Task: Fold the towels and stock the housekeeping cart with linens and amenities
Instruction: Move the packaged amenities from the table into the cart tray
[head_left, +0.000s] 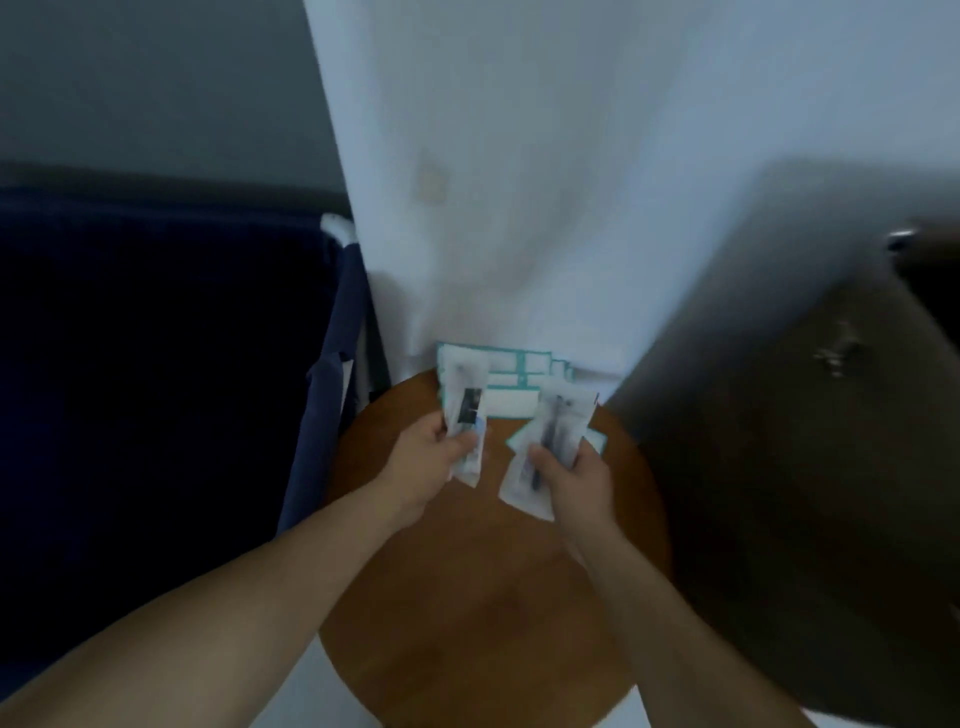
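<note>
Over a round brown wooden table (467, 597), my left hand (431, 457) grips a small clear amenity packet (467, 410) with a dark item inside. Beside it, my right hand (571, 480) holds a similar clear packet (548, 447) with a dark stick-like item. Behind both hands, at the table's far edge, lie several white packets with teal borders (509, 376). A white cloth (545, 182) hangs down behind the table and touches its far edge. The picture is blurred.
A dark blue fabric bag (171, 374) of the cart stands to the left of the table, its rim close to my left forearm. A dark grey-brown panel or furniture piece (789, 415) with a metal fitting (839, 348) stands at the right.
</note>
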